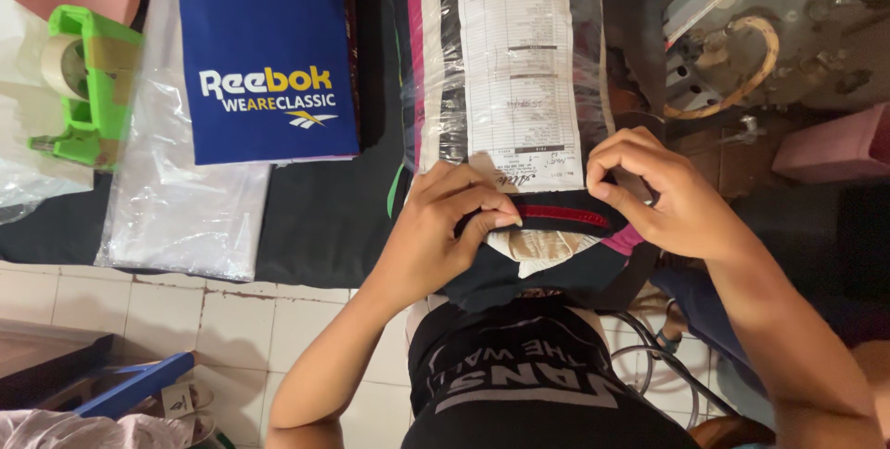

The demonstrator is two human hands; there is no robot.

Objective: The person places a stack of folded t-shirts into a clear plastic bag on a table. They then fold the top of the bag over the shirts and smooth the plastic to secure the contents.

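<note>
Two hands are working at the near end of a plastic-wrapped bundle of dark clothing [519,69] lying on a black cloth [324,217] that is covering the counter, seen from the head camera. Left hand [445,227] is curling closed, fingertips [496,219] pinching the folded dark fabric edge with a red strip [561,216] at the bundle's near end. Right hand [663,199] is also closing tight, thumb and fingers nipping the same edge at the far end of the red strip, so the strip is running between both hands. White printed paper slip [517,60] is lying flat under the clear wrap on top of the bundle, just beyond the knuckles. Pale beige cloth [542,247] is showing beneath the pinched edge. Left of the bundle, a blue folded garment with white and yellow print [264,50] is resting partly on a clear plastic bag [185,199]. Green tape dispenser [88,83] is sitting further left, well apart from the hands. White floor tiles [232,319] are showing below the counter's edge.
</note>
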